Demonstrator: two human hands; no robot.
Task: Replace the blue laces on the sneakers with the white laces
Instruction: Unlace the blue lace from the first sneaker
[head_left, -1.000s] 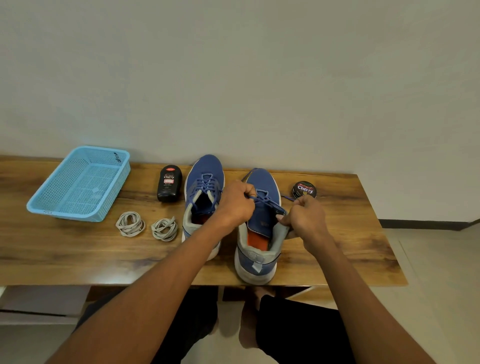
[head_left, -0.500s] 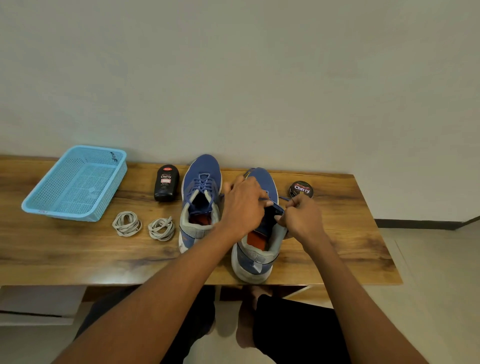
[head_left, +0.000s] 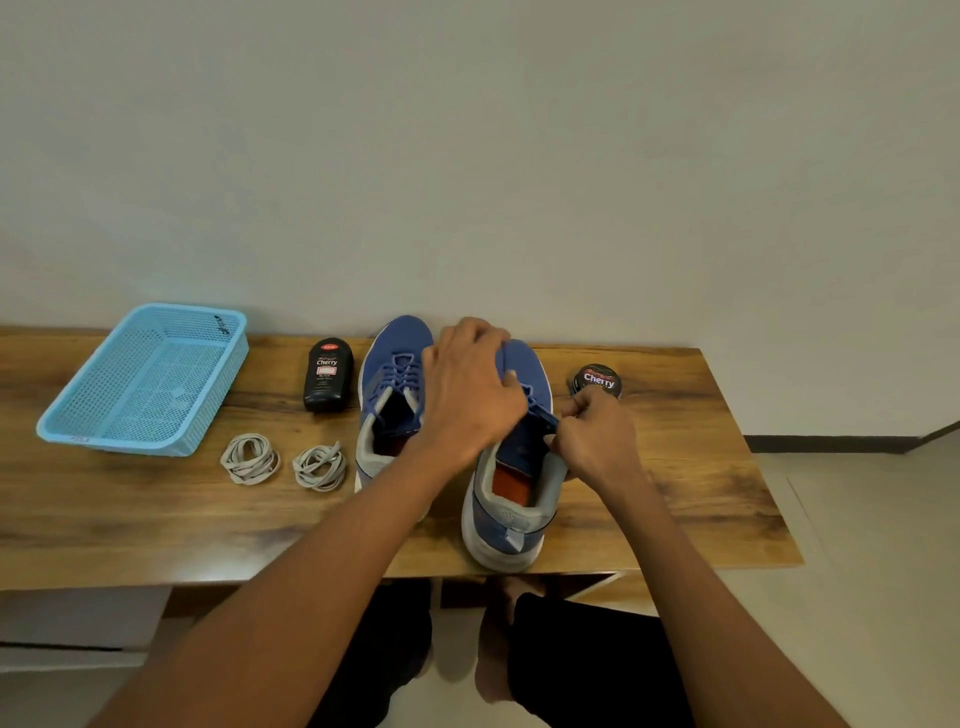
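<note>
On the long wooden table (head_left: 675, 499), the right blue mesh sneaker (head_left: 511, 499) stands heel-out at the front edge. The left hand (head_left: 467, 400) curls over its toe end; whether it grips anything I cannot tell. The right hand (head_left: 597, 441) pinches the dark blue lace (head_left: 540, 413) beside the tongue. Tugging sideways could tip the sneaker off the edge. Two coiled white laces (head_left: 283, 461) wait left of centre.

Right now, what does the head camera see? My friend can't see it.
Two hands, left hand and right hand, unlace the right blue sneaker on a wooden table. Two coiled white laces lie left of the other sneaker.
</note>
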